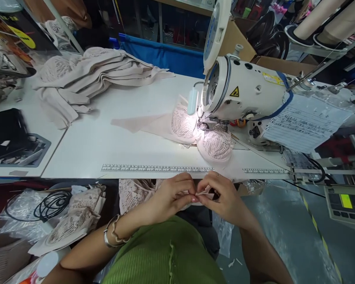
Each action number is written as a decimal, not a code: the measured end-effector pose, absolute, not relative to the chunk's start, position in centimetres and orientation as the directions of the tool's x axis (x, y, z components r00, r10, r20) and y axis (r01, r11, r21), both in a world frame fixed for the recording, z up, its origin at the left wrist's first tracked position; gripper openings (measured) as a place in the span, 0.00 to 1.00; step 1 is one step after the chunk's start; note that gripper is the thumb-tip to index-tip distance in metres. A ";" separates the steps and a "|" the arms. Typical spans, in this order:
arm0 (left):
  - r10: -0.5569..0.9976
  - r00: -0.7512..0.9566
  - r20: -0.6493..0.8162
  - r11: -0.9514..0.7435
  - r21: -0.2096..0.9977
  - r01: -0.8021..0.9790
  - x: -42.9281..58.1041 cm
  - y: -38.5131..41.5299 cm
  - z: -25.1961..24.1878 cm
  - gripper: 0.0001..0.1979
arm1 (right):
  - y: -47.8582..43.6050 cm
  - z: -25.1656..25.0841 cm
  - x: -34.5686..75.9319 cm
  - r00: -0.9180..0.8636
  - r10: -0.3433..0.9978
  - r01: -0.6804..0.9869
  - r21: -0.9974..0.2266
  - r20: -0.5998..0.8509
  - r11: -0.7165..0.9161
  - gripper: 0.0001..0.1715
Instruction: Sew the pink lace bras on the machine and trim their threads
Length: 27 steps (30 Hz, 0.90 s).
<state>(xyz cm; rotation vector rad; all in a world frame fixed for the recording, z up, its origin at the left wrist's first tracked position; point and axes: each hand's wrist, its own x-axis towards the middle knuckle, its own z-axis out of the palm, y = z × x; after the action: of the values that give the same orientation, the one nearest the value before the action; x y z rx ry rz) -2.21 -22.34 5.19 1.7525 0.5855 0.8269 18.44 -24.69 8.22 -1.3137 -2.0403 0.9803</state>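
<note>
A pale pink lace bra [217,146] lies under the needle of a white sewing machine [239,86]. One of its wings [148,125] spreads leftward over the table; its near side drapes toward the front edge. Just past that edge, in front of my body, my left hand [179,194] and my right hand [220,197] meet, both closed in a pinch. Between their fingertips is a small pale fabric edge [205,194], which seems to belong to the bra's near end, though the fingers partly cover it.
A pile of pale bras [106,75] lies at the back left of the white table [83,148]. A printed ruler [156,169] runs along the front edge. A black tray [17,138] sits far left. More lace pieces [77,217] lie below left. A handwritten sheet [307,120] hangs at right.
</note>
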 end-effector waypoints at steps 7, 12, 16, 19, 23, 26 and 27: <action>0.763 0.607 0.222 -0.307 0.951 0.037 -2.9 -21.5 5.3 0.11 | -24.8 7.4 21.3 -0.374 0.926 0.498 -0.832 0.051 0.247 0.10; 0.764 0.609 0.213 -0.286 0.958 0.023 -2.8 -21.5 5.1 0.11 | -24.6 7.8 21.3 -0.377 0.922 0.326 -0.920 0.086 0.219 0.13; 0.758 0.637 0.139 -0.165 0.986 -0.019 -2.8 -21.5 5.3 0.12 | -24.7 7.5 21.4 -0.313 0.950 0.258 -0.962 0.010 0.095 0.14; 0.744 0.667 0.029 -0.012 0.999 -0.029 -2.8 -21.6 5.6 0.13 | -24.8 7.3 21.3 -0.245 0.969 0.189 -0.982 -0.016 0.031 0.15; 0.731 0.682 -0.041 0.088 0.996 -0.035 -2.5 -21.6 5.9 0.14 | -24.8 7.5 21.0 -0.205 0.977 0.165 -0.986 -0.054 -0.020 0.18; 0.728 0.684 -0.056 0.117 0.992 -0.043 -2.2 -21.5 5.8 0.15 | -24.8 7.8 20.8 -0.193 0.978 0.168 -0.985 -0.076 -0.044 0.20; 0.730 0.681 -0.063 0.125 0.991 -0.043 -2.1 -21.5 5.8 0.15 | -24.8 7.9 20.7 -0.188 0.979 0.166 -0.985 -0.079 -0.047 0.20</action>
<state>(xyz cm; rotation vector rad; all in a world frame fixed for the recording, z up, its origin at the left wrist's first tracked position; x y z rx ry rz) -2.13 -21.49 5.79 1.3393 0.6390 0.6224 20.73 -24.75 7.92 -1.2787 -1.4456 1.3209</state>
